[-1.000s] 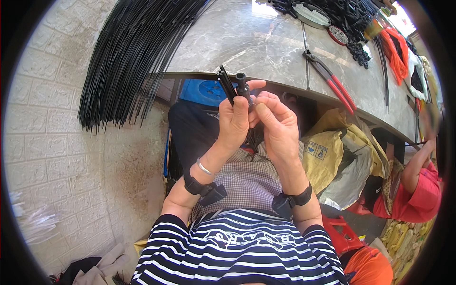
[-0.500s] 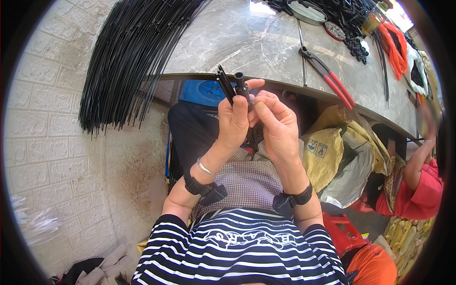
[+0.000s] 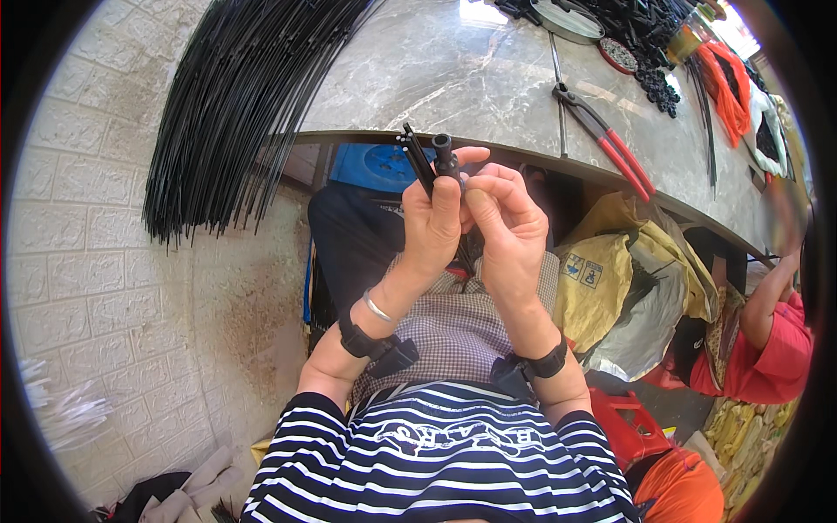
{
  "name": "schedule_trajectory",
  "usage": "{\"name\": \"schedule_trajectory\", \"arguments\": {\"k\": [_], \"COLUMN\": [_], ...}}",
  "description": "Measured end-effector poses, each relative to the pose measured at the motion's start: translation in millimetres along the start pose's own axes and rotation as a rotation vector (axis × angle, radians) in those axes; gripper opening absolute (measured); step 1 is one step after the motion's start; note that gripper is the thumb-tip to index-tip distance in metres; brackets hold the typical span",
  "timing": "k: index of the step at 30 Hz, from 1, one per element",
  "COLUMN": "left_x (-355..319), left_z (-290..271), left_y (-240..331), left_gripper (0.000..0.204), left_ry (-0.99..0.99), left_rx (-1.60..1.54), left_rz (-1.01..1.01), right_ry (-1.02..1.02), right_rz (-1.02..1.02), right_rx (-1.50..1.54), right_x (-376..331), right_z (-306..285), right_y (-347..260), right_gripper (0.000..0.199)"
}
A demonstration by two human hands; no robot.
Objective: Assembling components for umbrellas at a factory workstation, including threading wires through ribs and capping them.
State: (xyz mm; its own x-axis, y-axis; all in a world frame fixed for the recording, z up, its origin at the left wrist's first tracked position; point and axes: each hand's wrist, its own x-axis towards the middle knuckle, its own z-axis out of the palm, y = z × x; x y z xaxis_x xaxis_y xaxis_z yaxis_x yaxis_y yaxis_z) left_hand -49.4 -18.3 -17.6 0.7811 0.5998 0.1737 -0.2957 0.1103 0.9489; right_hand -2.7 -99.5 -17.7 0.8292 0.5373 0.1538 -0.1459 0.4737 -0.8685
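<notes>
My left hand is closed around a bundle of thin black rods and a black tubular fitting with a hollow round top. Their upper ends stick out above my thumb, level with the table's front edge. Close against it, my right hand pinches thumb and fingers together beside the fitting. A tiny pale spot shows between those fingertips, too small to name. The lower part of the bundle is hidden behind my hands and drops toward my lap.
A large sheaf of long black rods overhangs the left end of the marble-patterned table. Red-handled pincers, a round dish of small parts and black pieces lie at right. Below are a yellow sack and, far right, another person.
Both hands have shifted only slightly, the right one a little toward the right. My grip on the rods and fitting looks the same.
</notes>
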Motion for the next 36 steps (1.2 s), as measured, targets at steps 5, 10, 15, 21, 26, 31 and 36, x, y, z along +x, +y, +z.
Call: {"name": "schedule_trajectory", "arguments": {"k": [5, 10, 15, 21, 26, 31, 36], "left_x": [2.8, 0.0, 7.1, 22.5, 18.6, 6.9, 2.5], "left_z": [-3.6, -8.8, -5.3, -19.3, -18.8, -17.1, -21.6], "left_y": [-2.7, -6.3, -11.2, -17.5, -19.7, -17.8, -9.1], "left_gripper": [0.078, 0.078, 0.078, 0.065, 0.057, 0.056, 0.055], "left_ry": [-0.008, -0.042, -0.06, -0.143, -0.176, -0.216, -0.252], "left_rx": [-0.105, -0.122, -0.125, -0.249, -0.319, -0.292, -0.126], "left_rz": [0.025, 0.011, -0.033, -0.022, -0.097, -0.103, -0.064], "right_ry": [-0.068, -0.135, -0.143, -0.101, -0.073, -0.14, -0.121], "right_rz": [0.17, 0.252, 0.27, -0.524, -0.387, -0.391, -0.221], "right_rx": [0.22, 0.218, 0.127, -1.367, -1.828, -1.894, -1.466], "right_x": [9.6, 13.2, 20.7, 84.2, 99.3, 88.9, 80.7], "right_z": [-7.0, -7.8, -18.4, -92.4, -160.0, -152.3, -146.6], "right_y": [-4.5, -3.2, -5.0, -64.8, -79.1, -74.9, -80.9], "right_gripper": [0.019, 0.012, 0.013, 0.038, 0.036, 0.036, 0.023]}}
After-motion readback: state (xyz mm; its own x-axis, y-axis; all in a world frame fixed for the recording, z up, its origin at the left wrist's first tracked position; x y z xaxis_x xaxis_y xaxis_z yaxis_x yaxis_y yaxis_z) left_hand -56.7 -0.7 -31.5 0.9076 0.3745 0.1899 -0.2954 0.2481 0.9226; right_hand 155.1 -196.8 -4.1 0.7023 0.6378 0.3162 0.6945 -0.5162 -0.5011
